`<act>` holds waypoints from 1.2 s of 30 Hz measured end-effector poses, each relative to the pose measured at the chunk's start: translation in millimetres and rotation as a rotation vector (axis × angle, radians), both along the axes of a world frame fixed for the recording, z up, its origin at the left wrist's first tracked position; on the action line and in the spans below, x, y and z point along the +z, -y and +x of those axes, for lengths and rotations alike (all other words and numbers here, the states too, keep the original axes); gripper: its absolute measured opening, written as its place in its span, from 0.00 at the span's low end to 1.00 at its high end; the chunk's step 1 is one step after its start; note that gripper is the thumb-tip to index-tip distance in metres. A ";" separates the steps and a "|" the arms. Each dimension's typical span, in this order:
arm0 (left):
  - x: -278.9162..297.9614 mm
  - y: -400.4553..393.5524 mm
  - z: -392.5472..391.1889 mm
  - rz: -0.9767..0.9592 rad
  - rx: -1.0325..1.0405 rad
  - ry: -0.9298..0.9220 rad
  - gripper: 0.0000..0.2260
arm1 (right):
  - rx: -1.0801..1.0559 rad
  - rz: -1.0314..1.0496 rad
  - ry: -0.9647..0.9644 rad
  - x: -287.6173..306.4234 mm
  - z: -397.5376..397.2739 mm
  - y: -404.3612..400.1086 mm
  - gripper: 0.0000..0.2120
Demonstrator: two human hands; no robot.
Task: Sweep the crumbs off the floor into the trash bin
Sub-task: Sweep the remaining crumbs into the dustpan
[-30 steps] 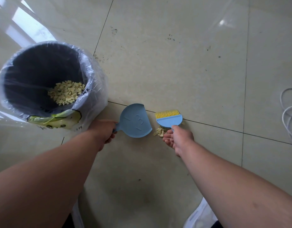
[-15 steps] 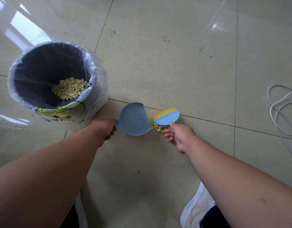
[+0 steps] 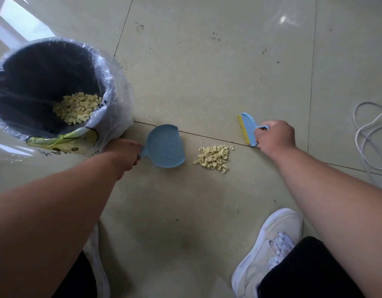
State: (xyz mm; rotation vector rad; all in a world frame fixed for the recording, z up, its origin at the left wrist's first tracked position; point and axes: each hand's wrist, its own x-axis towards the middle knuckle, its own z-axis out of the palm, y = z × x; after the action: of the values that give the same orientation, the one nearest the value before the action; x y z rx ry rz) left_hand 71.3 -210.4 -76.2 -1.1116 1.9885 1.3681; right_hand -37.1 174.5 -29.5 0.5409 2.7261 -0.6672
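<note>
The lined bin (image 3: 46, 87) stands at the left on the floor (image 3: 207, 61), with the left hand (image 3: 125, 153) clamped on the handle of the dustpan (image 3: 165, 146), whose open lip faces right. The right hand (image 3: 274, 136) grips the brush (image 3: 248, 129), long axis running away from the person, bristles facing left. Between them, apart from both, lies the crumbs (image 3: 213, 158) pile: loose, light and likely to scatter, so best pushed gently.

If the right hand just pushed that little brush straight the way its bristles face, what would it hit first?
The right hand holds the brush with its yellow bristles facing left. Pushed along the floor that way, it would probably meet the crumb pile first, then the dustpan beyond; exact alignment is hard to judge.
</note>
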 end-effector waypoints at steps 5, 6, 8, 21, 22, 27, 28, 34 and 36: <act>-10.5 9.0 2.4 -0.188 -0.186 -0.146 0.07 | 0.133 0.107 0.054 -17.6 19.0 -1.6 0.06; -11.5 9.4 2.3 -0.213 -0.222 -0.157 0.07 | 0.131 0.091 0.047 -22.1 24.6 -1.4 0.05; -10.7 8.0 3.7 -0.255 -0.304 -0.160 0.05 | 0.146 0.072 0.002 -29.6 34.7 -0.2 0.04; -14.5 -7.4 4.0 -0.292 -0.408 -0.079 0.06 | 0.323 0.109 0.098 -38.4 61.6 20.7 0.08; -13.9 -8.6 2.7 -0.297 -0.414 -0.077 0.05 | 0.326 0.102 0.093 -38.8 64.1 25.1 0.08; -15.6 -15.9 -0.7 -0.307 -0.439 -0.076 0.04 | 0.333 0.102 0.092 -42.8 73.6 44.2 0.10; -16.6 -17.6 -0.4 -0.292 -0.432 -0.068 0.04 | 0.336 0.102 0.099 -42.9 75.5 47.4 0.11; -17.7 -31.9 -0.8 -0.239 -0.439 -0.051 0.05 | 0.330 0.035 0.102 -41.3 85.3 72.6 0.11; -20.2 -34.6 -1.8 -0.204 -0.413 -0.036 0.05 | 0.337 0.008 0.095 -40.3 87.1 82.3 0.11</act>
State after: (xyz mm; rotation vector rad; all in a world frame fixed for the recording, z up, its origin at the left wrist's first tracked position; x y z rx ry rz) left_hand 69.4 -175.8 -96.4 -0.7024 2.2636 0.9947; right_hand 49.9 92.3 -69.8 0.1048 2.6403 -0.5285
